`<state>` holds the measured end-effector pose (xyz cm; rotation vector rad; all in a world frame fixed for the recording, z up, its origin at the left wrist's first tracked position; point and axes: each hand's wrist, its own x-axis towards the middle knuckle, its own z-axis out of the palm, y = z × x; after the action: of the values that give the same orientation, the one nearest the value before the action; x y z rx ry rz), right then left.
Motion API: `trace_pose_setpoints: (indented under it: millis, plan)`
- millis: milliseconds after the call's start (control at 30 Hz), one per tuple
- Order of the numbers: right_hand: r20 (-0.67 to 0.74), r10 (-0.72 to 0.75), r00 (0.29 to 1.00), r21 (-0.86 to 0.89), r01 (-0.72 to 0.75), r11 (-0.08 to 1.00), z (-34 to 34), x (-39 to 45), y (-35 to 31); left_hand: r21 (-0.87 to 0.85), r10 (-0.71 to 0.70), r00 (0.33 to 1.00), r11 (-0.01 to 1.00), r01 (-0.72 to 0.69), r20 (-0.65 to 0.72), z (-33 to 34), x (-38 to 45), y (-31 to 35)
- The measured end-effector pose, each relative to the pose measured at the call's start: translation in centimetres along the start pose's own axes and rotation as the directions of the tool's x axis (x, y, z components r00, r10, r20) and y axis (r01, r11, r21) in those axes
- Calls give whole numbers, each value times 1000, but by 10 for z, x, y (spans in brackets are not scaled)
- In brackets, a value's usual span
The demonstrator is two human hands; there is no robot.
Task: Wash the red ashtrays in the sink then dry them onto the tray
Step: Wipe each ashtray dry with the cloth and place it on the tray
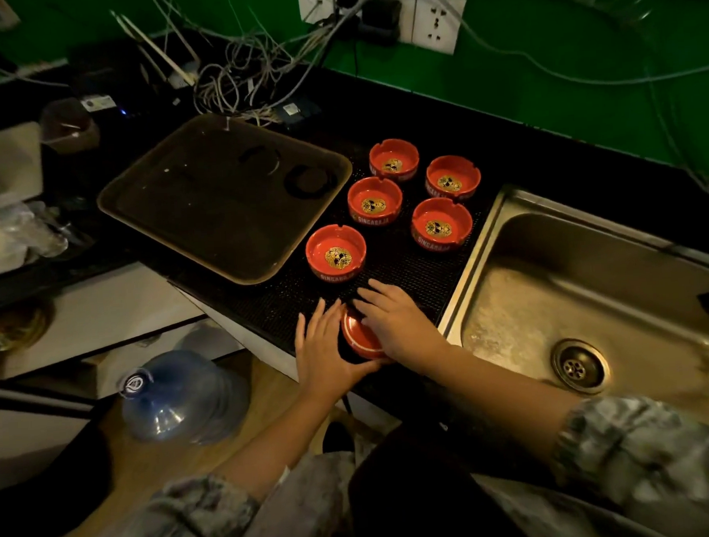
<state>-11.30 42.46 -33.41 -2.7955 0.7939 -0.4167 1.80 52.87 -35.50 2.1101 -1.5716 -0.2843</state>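
Note:
Several red ashtrays with gold skull prints stand upright on a black mat point(389, 262) between the tray and the sink; the nearest one point(335, 253) reads SINGARAJA. Close to the counter's front edge another red ashtray point(358, 336) is tilted or upside down between my hands. My left hand point(324, 348) cups its left side and my right hand point(392, 319) lies over its top right. The dark brown tray point(143, 181) sits to the left with nothing but ring marks on it. The steel sink point(583, 281) is at the right, dry-looking, with its drain point(577, 365) open.
A tangle of cables point(244, 77) and wall sockets point(434, 22) run along the green wall behind the counter. A blue water jug point(178, 394) lies on the floor at lower left. Cluttered shelves and plastic bags fill the far left.

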Motion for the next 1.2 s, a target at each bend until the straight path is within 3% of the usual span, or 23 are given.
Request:
trace_pose_setpoints:
  millis: [200, 267, 433, 500, 633, 700, 900, 1067, 1200]
  plan:
    - [74, -305, 950, 108, 296, 949, -18, -32, 11, 21, 7, 1000, 1000, -7, 12, -3, 1, 2]
    - [83, -280, 957, 75, 274, 959, -25, -31, 24, 14, 5, 1000, 1000, -6, 11, -2, 0, 1]
    - [35, -46, 998, -29, 47, 998, -9, -6, 9, 26, 4, 1000, 1000, -4, 8, -2, 1, 1]
    - [25, -95, 995, 20, 94, 995, -3, -5, -3, 35, -4, 1000, 999, 3, 25, -2, 1, 1]
    - [30, -329, 944, 194, 317, 928, -14, -28, -1, 29, 6, 1000, 1000, -7, 26, 0, 1, 0]
    - [41, -350, 936, 198, 336, 921, -23, -38, 12, 37, 6, 1000, 999, -6, 4, 0, 0, 0]
    - [-65, -65, 996, 1, 65, 998, -16, -12, 13, 16, -8, 1000, 1000, 8, 6, -1, 0, 3]
    - [-10, -288, 958, 209, 283, 936, -15, -14, 0, 33, -11, 998, 999, 9, 56, 0, 1, 2]
    - [128, -361, 924, 304, 309, 901, -37, -32, 23, 6, -33, 998, 999, 33, 45, 1, 1, 4]
